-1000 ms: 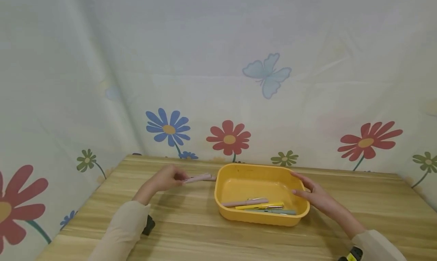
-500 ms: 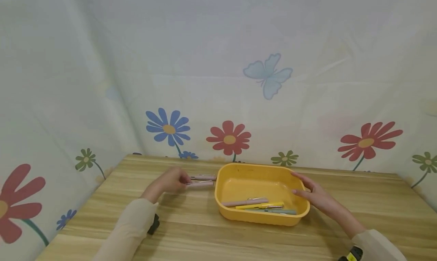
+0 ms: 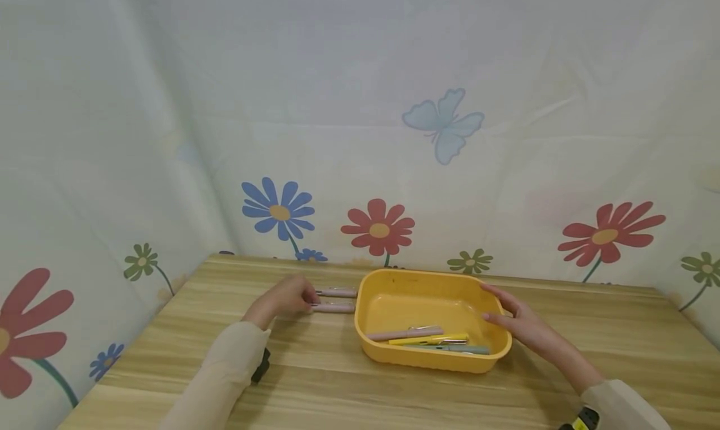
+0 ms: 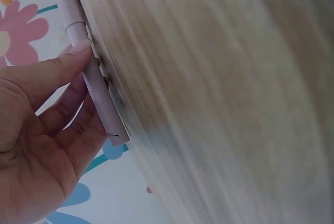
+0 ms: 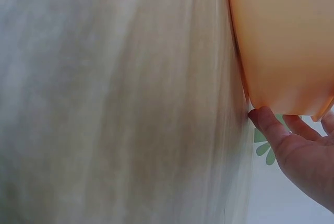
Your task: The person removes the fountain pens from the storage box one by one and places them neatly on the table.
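My left hand [image 3: 288, 297] pinches the end of a pale pink pen [image 3: 339, 307] lying on the table, left of a yellow plastic basket [image 3: 424, 358]. In the left wrist view the thumb presses one side of this pen [image 4: 99, 85], with the fingers behind it. A second pale pink pen [image 3: 340, 292] lies parallel, just beyond the first. My right hand [image 3: 524, 324] holds the basket's right end, thumb over the rim. The right wrist view has fingertips against the basket's outer wall [image 5: 284, 51], low near the table.
Inside the basket, near its front wall, lie a pink pen [image 3: 405, 334], a yellow pen [image 3: 419, 340] and a grey-green pen [image 3: 464, 349]. The wooden table [image 3: 337, 399] backs onto a flower-printed curtain [image 3: 315, 136].
The pink pen in my left hand has come down onto the table and now lies level beside the other one. The right hand and basket have not moved.
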